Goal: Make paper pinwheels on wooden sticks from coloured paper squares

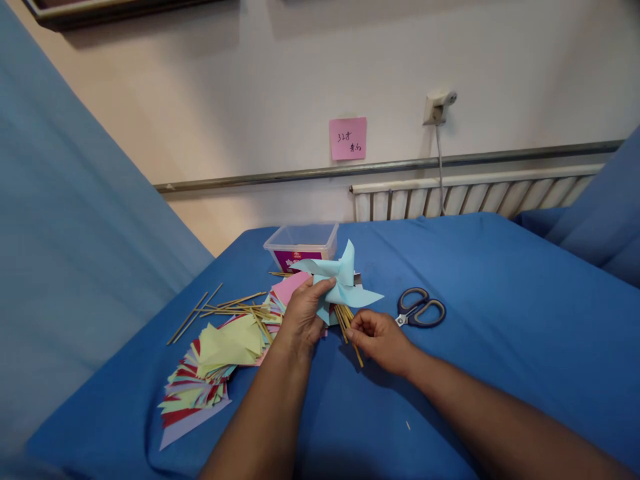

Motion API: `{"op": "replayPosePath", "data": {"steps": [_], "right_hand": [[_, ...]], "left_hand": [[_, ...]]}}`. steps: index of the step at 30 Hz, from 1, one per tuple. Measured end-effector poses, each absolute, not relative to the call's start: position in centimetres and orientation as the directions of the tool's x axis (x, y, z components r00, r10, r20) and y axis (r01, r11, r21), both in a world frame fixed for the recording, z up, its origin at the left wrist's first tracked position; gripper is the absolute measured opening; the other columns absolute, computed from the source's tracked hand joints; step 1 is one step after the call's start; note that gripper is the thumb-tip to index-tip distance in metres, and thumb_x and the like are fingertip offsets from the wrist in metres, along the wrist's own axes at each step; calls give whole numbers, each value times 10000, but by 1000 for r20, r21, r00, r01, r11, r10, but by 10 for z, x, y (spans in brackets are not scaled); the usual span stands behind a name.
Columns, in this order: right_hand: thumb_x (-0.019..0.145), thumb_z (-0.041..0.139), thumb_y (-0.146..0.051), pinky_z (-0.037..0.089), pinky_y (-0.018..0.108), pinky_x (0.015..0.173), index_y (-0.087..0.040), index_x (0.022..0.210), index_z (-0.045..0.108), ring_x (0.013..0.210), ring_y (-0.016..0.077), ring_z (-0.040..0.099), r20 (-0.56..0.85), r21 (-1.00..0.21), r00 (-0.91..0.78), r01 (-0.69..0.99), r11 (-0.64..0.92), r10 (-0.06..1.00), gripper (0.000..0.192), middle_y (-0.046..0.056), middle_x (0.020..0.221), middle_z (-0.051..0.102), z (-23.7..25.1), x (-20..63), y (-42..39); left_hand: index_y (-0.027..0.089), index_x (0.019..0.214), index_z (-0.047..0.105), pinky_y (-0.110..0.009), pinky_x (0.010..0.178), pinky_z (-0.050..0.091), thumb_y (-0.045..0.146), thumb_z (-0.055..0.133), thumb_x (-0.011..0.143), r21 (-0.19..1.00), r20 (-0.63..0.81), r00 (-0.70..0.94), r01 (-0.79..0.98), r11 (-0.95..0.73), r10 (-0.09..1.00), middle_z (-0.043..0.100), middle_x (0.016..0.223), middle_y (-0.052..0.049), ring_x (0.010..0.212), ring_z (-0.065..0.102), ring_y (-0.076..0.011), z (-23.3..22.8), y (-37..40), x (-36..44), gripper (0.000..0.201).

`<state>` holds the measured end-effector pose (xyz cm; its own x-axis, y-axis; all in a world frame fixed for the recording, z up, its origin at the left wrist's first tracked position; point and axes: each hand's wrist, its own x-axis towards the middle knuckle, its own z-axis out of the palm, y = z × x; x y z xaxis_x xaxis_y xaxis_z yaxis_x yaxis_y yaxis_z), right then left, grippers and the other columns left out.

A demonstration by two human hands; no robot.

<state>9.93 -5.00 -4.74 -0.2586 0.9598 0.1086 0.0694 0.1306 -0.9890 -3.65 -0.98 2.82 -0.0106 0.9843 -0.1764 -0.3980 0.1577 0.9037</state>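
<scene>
My left hand [306, 312] pinches a light blue paper pinwheel [342, 273] near its centre, with the thumb on top. The curved blades point outward, and some of the lower part is hidden by my hand. Just below it, several thin wooden sticks [345, 323] show from under the paper. The closed fingertips of my right hand [379, 339] are at these sticks and appear to grip one; the exact contact is partly hidden. Dark-handled scissors [421, 311] lie to the right of my right hand, their blades partly covered by it.
Fanned coloured paper sheets [197, 393] and more loose sticks [240, 307] lie on the left of the blue-covered table [500, 300]. A clear plastic box [301, 237] stands behind the pinwheel. Beyond the table are a radiator [480, 197] and a wall socket [435, 110] with a cord.
</scene>
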Motion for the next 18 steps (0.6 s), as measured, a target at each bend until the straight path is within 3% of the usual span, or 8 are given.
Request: {"op": "replayPosePath", "data": {"steps": [18], "right_hand": [[749, 637, -316, 326, 207, 469, -177, 684, 549, 499, 77, 415, 72, -997, -266, 21, 80, 961, 177, -48, 566, 502, -50, 98, -50]], "left_hand": [[138, 764, 618, -251, 521, 452, 162, 802, 499, 840, -245, 25, -494, 226, 969, 641, 614, -19, 510, 576, -142, 25, -6, -37, 323]]}}
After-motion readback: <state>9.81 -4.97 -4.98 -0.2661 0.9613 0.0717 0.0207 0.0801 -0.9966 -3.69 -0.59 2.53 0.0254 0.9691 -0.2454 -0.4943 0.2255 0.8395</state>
